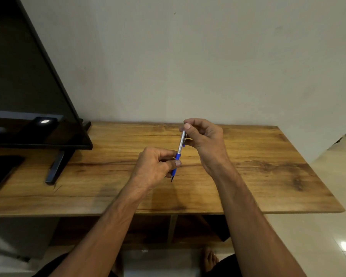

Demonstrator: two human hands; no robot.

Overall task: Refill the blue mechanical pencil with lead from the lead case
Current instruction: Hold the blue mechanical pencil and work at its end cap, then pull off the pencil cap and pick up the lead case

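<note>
The blue mechanical pencil (179, 148) has a silver barrel and a blue grip, and it is held tilted above the wooden table (248, 176), tip pointing down toward me. My left hand (156, 168) pinches the blue grip near the tip. My right hand (204, 140) holds the upper silver end, thumb and forefinger closed over the top by the blue clip. The lead case is not visible; whether it is inside my right hand I cannot tell.
A flat black TV (28, 96) stands on the table at the left, with its foot (56, 168) reaching forward. A dark flat object (2, 170) lies at the far left. The wall runs behind; the table's edge is to the right.
</note>
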